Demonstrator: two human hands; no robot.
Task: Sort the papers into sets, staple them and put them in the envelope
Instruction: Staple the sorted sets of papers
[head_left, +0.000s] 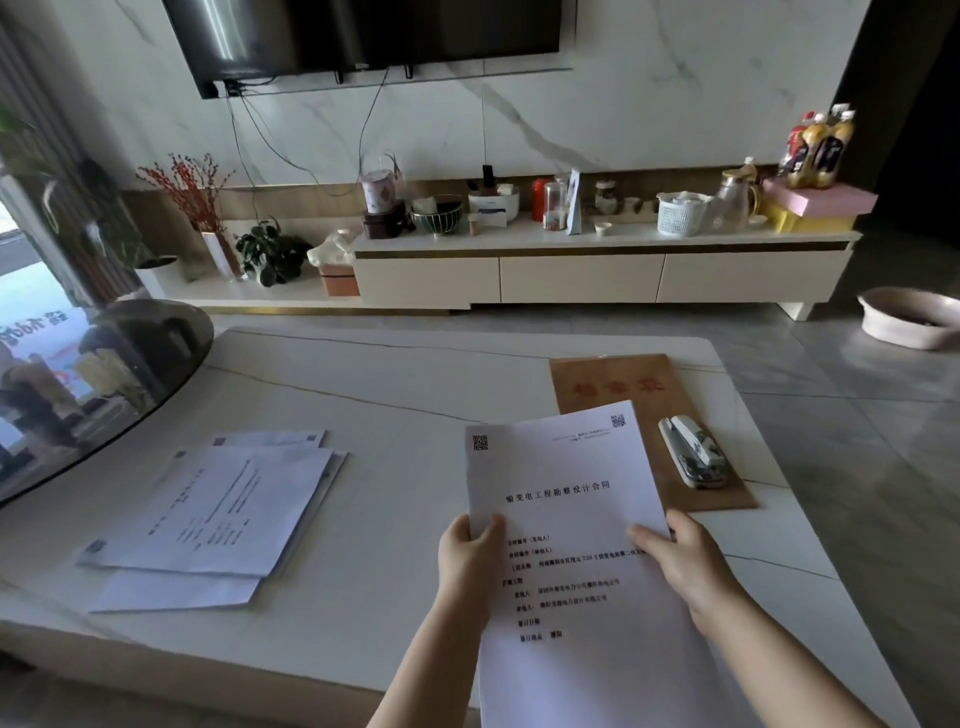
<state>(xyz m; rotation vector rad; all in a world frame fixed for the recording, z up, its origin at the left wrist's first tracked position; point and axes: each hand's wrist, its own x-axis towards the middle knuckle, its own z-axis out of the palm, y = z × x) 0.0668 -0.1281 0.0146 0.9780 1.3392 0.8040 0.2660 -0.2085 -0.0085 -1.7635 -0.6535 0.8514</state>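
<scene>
Your left hand (470, 551) and right hand (685, 558) pinch the printed sheet (566, 519) by its side edges, lower centre of frame. Loose papers (218, 514) lie left; the stapler (693, 451) rests on the brown envelope (613, 384)

White marble-look table with papers and an envelope

We see a pale table (395, 395) veined with thin dark lines filling the middle of the frame. At left of centre a loose pile of printed sheets (218, 514) lies flat on it, fanned unevenly. At right of centre a brown envelope (639, 410) with red characters lies flat. A dark round glass top (104, 384) overlaps the table's upper left corner.
</scene>
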